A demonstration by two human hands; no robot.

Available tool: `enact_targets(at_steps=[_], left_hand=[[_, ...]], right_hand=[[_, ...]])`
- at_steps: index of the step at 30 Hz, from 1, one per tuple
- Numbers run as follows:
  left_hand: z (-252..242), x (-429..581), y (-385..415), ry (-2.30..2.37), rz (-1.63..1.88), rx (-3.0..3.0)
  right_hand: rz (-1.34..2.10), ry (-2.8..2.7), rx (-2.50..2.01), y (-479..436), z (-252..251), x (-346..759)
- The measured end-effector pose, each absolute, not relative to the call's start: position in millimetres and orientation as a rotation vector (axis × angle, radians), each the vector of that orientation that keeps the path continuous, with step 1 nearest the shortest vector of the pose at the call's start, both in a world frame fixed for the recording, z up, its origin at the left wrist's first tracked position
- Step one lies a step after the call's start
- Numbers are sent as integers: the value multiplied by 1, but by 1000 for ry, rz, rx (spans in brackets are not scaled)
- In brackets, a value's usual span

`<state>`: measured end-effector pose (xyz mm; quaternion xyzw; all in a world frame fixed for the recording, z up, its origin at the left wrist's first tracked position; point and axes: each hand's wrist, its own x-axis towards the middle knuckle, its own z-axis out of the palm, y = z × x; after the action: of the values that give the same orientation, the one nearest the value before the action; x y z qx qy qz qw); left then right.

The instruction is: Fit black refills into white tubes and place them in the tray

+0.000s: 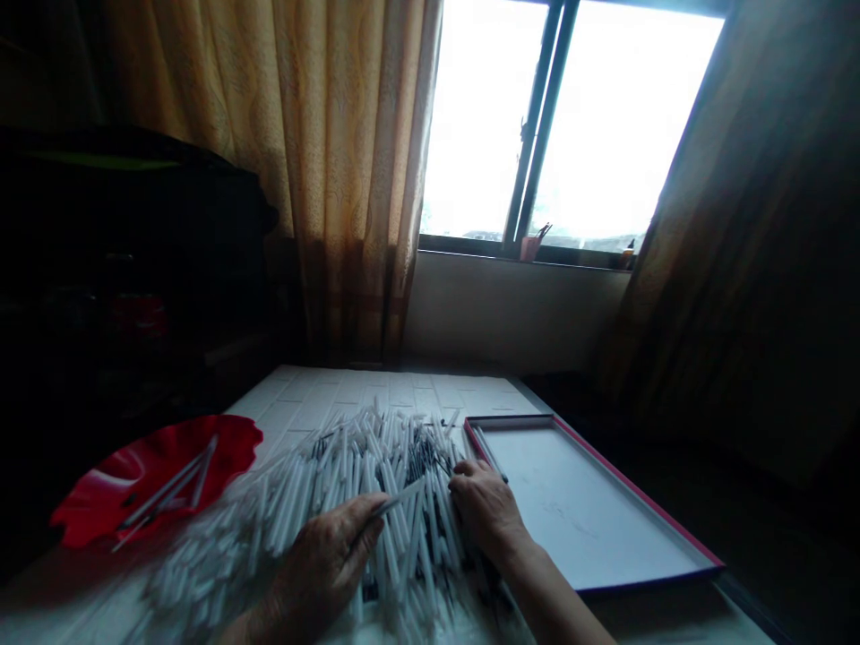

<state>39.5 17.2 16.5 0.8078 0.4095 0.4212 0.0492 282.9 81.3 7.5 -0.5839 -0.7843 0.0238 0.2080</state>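
Observation:
A wide heap of translucent white pen barrels covers the middle of the table, with dark, thin pieces mixed in. Over the front of the heap, my left hand pinches one pale pen barrel between thumb and fingers, its far end pointing toward the right hand. My right hand is at the heap's right side, beside the tray's left edge. Its fingers are curled downward, and whatever they hold is hidden. A few pens lie along the left wall inside a shallow white tray with a red rim.
At the left, a red wavy-edged bowl contains a few pens or barrels. The white table has a brick pattern. Behind it are a curtain and a window, with a pink cup on the sill. Dark bags fill the left background.

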Motion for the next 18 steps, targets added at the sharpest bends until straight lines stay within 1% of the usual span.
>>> enact_targets(at_steps=[5,12,18], left_hand=[[12,39,18,1246,1288,2522],[15,40,15,1235,1194,2531],[14,38,16,1225,1159,2559]], right_hand=[[279,-1931,-1462,79,4,292],[884,-1629,-1111,67,12,281],[1187,-1462,-945,57,16,267]])
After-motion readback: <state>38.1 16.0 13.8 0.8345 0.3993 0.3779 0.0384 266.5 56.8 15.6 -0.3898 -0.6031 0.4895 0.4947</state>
